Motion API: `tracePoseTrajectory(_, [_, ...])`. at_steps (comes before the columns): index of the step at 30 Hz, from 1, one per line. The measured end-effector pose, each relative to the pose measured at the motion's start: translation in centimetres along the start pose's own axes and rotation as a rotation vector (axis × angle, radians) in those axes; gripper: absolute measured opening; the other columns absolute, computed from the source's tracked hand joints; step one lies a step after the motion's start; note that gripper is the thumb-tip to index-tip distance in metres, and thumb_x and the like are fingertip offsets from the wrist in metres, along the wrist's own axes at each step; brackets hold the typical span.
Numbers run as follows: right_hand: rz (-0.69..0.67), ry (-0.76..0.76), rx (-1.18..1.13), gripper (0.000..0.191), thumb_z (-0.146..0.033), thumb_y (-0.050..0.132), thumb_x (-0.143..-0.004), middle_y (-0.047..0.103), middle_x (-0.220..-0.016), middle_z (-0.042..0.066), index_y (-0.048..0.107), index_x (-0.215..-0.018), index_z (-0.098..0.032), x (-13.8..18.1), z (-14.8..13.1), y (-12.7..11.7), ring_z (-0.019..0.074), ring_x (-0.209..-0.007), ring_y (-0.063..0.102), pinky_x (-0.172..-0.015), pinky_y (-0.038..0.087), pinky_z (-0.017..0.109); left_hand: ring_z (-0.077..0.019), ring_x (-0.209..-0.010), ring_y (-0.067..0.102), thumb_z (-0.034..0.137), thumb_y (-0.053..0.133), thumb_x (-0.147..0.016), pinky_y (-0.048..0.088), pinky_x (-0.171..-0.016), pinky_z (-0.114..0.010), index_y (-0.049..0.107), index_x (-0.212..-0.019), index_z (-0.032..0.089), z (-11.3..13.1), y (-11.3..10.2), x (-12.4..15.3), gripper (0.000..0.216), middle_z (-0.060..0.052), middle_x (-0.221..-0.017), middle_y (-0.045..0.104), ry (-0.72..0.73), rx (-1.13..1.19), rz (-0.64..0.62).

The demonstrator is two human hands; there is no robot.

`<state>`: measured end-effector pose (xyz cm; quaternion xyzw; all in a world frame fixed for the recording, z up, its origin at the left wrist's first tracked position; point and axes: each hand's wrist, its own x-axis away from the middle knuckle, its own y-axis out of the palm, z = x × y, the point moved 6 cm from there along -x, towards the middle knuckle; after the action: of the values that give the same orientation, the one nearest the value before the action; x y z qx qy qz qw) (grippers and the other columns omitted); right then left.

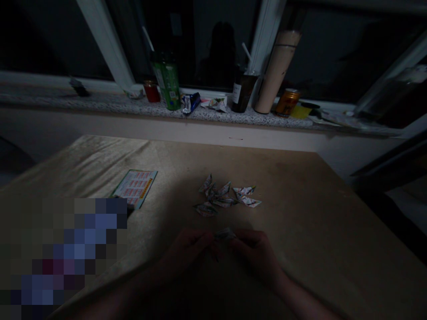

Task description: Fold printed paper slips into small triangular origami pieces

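Observation:
Between my two hands, low over the table, is a small folded piece of printed paper (pixel 225 233). My left hand (pixel 191 249) pinches its left end with thumb and fingers. Its right end sits in the closed fingers of my right hand (pixel 255 251). Just beyond lie several folded paper pieces (pixel 223 191) with pointed ends, made of printed paper and loosely grouped, some overlapping. The light is dim, so the exact folds of the held piece cannot be made out.
On the table (pixel 293 222), a printed card (pixel 136 186) lies at the left, beside a blurred-out patch. The granite windowsill (pixel 207 113) behind holds a green bottle (pixel 169 84), a dark cup with a straw (pixel 243 93), a tall beige flask (pixel 276 73) and an orange can (pixel 287 102).

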<state>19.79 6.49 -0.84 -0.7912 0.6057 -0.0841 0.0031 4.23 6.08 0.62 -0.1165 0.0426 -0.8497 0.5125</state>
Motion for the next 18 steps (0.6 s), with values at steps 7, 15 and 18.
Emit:
tracePoseTrajectory(7, [-0.042,-0.002,0.016,0.038,-0.047,0.057,-0.077,0.056,-0.053,0.0,0.065,-0.059,-0.015,-0.09,-0.29,0.34,0.0111,-0.05,0.047,-0.049,0.037,0.021,-0.0147,-0.069,0.065,0.03,0.033,-0.093,0.043,-0.069,-0.02,0.072,-0.071,0.019,0.56,-0.01,0.24,0.046,0.001,-0.074,0.073,0.054,-0.179,0.054])
tracePoseTrajectory(15, [-0.037,0.03,0.026,0.04,-0.049,0.056,-0.077,0.049,-0.052,-0.001,0.059,-0.057,-0.015,-0.09,0.04,0.6,0.0098,-0.049,0.04,-0.047,0.032,0.021,-0.0134,-0.073,0.066,0.026,0.033,-0.093,0.043,-0.072,-0.018,0.07,-0.076,0.018,0.65,0.27,0.23,0.042,0.0,-0.078,0.072,0.069,-0.192,0.057])
tracePoseTrajectory(18, [0.009,0.033,0.079,0.04,-0.049,0.056,-0.077,0.043,-0.053,-0.003,0.054,-0.057,-0.015,0.01,0.28,0.44,0.0092,-0.05,0.036,-0.046,0.028,0.021,-0.0135,-0.073,0.065,0.027,0.034,-0.093,0.043,-0.071,-0.018,0.069,-0.076,0.018,0.54,0.26,0.18,0.04,0.0,-0.077,0.072,0.065,-0.183,0.069])
